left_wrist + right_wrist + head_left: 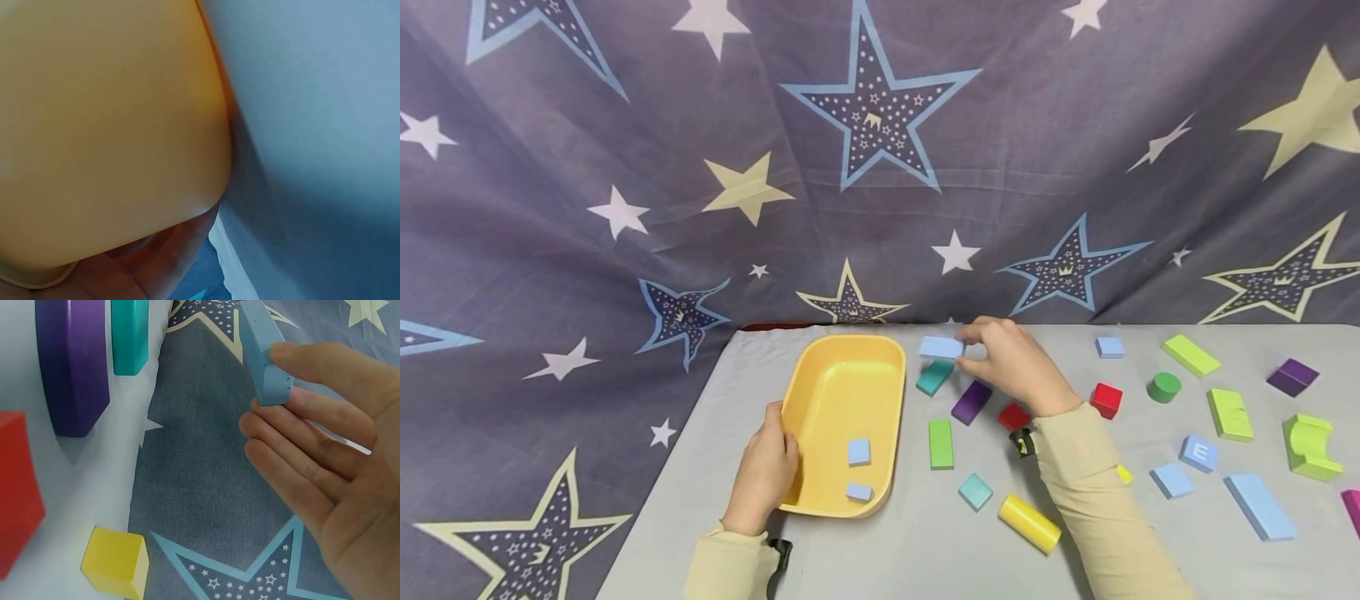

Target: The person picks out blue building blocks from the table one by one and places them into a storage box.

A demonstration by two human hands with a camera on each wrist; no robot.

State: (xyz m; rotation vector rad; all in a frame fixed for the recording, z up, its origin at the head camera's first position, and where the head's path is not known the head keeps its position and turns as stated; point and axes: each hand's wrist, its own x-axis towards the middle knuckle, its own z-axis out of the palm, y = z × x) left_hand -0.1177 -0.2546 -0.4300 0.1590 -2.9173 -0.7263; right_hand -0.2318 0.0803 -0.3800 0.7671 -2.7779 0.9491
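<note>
In the head view my left hand (765, 467) grips the left wall of a yellow tray (891, 392). Its fingers lie along the tray's outside in the left wrist view, partly hidden by the yellow wall (119, 131). Two small light blue blocks, a squarish one (859, 452) and a flatter one (859, 492), lie inside the tray near its front. My right hand (1018, 362) pinches a light blue rectangular block (940, 347) by one end, between thumb and fingers. That block (262, 353) is raised off the table, just right of the tray's far end.
Close to the tray are a teal block (935, 377), a purple block (972, 402), a lime block (941, 444) and a yellow cylinder (1030, 524). A yellow cube (117, 559) shows in the right wrist view. Several more blocks spread rightward, including a red cube (1107, 400). Starry cloth (887, 217) hangs behind.
</note>
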